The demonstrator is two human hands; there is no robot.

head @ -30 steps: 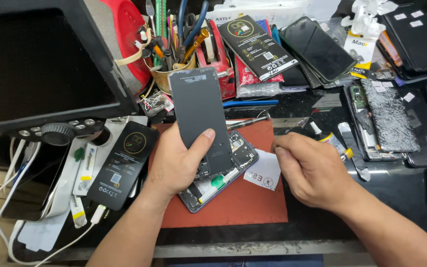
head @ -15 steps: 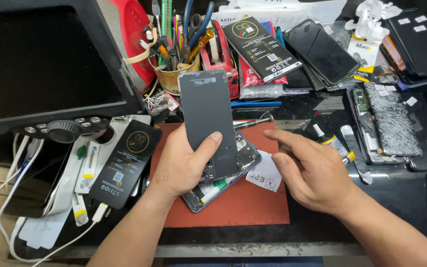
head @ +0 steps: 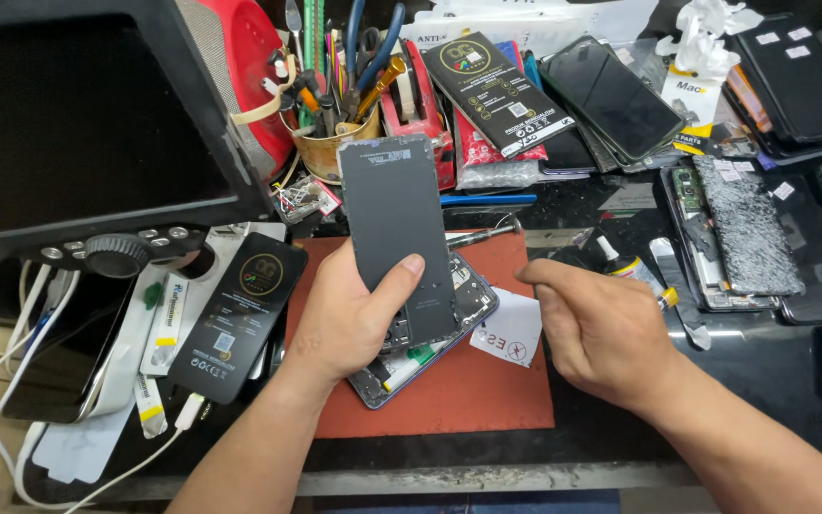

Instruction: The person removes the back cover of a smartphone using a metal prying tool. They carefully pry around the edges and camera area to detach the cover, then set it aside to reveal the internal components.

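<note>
My left hand (head: 349, 319) grips a dark grey phone screen panel (head: 397, 228) by its lower half and holds it upright, back side facing me. Beneath it an opened phone body (head: 430, 352) with exposed parts lies on the red-brown work mat (head: 468, 400). My right hand (head: 596, 324) hovers over the mat's right edge with fingers curled together; whether they pinch something small I cannot tell. A small white sticker sheet (head: 511, 333) lies just left of that hand.
A black flat box (head: 240, 314) lies left of the mat. A tool cup (head: 335, 143) with screwdrivers and tweezers stands behind. A glue tube (head: 635, 271), spare screens (head: 611, 95) and a broken phone (head: 739, 228) crowd the right. A dark monitor (head: 88, 124) fills the upper left, with white cables (head: 11, 428) below.
My left hand has raised and tilted the screen panel slightly further right and upright. My right hand has shifted a little right and down, staying curled.
</note>
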